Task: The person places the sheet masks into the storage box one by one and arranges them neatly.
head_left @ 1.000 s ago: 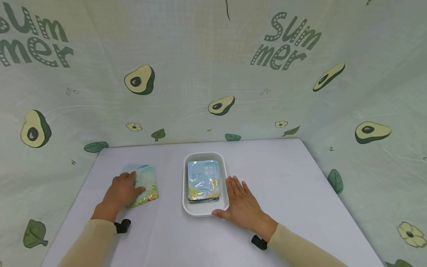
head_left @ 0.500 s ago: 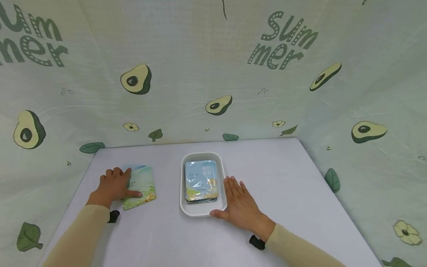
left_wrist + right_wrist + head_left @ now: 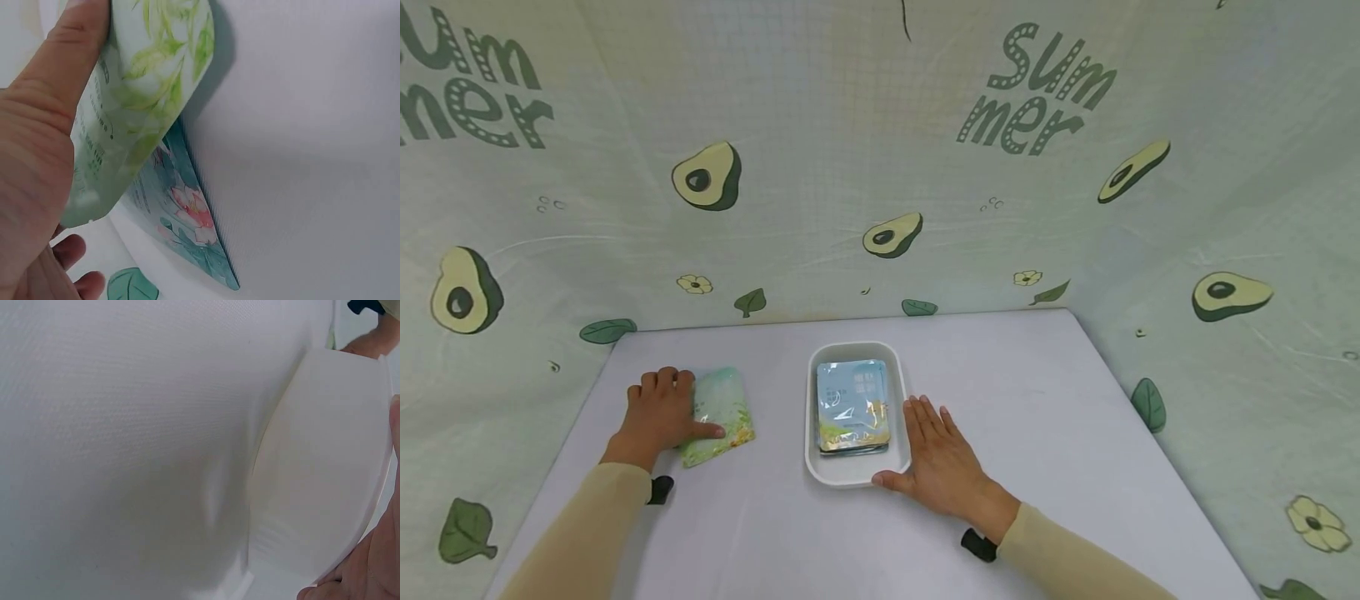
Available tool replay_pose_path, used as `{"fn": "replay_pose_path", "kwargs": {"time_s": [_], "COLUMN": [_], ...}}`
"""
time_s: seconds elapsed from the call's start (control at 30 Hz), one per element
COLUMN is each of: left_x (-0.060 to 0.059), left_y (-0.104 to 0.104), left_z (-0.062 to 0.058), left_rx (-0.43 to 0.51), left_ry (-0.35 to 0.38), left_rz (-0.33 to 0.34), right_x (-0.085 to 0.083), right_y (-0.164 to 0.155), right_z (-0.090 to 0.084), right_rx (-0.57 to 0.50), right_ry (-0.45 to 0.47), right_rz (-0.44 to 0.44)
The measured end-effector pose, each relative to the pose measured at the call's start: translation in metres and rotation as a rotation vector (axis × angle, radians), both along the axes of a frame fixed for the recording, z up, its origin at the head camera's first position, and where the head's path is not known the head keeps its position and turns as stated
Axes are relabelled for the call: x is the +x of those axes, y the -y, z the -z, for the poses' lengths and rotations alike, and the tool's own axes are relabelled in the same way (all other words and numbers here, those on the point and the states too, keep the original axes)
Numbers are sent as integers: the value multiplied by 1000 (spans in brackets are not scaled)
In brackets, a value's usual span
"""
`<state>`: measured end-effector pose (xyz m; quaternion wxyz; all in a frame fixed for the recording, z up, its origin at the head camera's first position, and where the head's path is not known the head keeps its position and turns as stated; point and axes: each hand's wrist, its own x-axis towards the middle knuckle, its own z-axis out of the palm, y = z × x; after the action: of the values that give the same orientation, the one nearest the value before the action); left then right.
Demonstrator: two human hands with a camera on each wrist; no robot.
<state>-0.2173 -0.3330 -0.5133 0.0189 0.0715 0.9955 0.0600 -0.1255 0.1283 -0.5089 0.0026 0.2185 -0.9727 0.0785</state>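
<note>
Our left hand (image 3: 658,410) had lifted the sachet's (image 3: 721,408) edge since before, thumb and curled fingers pinching it; our right hand (image 3: 942,463) lay flat-fingered against the white tray (image 3: 857,472).

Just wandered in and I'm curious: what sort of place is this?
Probably a small staged booth, not a home: avocado-print cloth walls in a white table, bare but for a white tray of packets and one packet under the left hand.

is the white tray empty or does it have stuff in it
Not empty: the white tray holds a stack of packets lying flat inside.
</note>
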Motion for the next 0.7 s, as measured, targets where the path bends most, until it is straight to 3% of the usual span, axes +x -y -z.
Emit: {"fn": "replay_pose_path", "kwargs": {"time_s": [0.1, 0.2, 0.4, 0.47, 0.57, 0.7], "left_x": [1, 4, 7, 10, 15, 25], "left_y": [-3, -6, -11, -13, -18, -26], "left_z": [-1, -1, 3, 5, 6, 4], "left_rx": [-1, -3, -2, 7, 57, 187], "left_ry": [-52, -150, -474, -551, -574, -493], "left_rz": [-10, -13, 49, 58, 25, -42], "right_x": [0, 0, 0, 0, 0, 0], "right_y": [0, 1, 1, 1, 1, 0], "right_z": [-1, -1, -1, -1, 0, 1], "right_rx": [-5, -2, 0, 0, -3, -1], "right_ry": [-4, -9, -14, -14, -13, -20], "right_rz": [-1, -1, -1, -2, -2, -5]}}
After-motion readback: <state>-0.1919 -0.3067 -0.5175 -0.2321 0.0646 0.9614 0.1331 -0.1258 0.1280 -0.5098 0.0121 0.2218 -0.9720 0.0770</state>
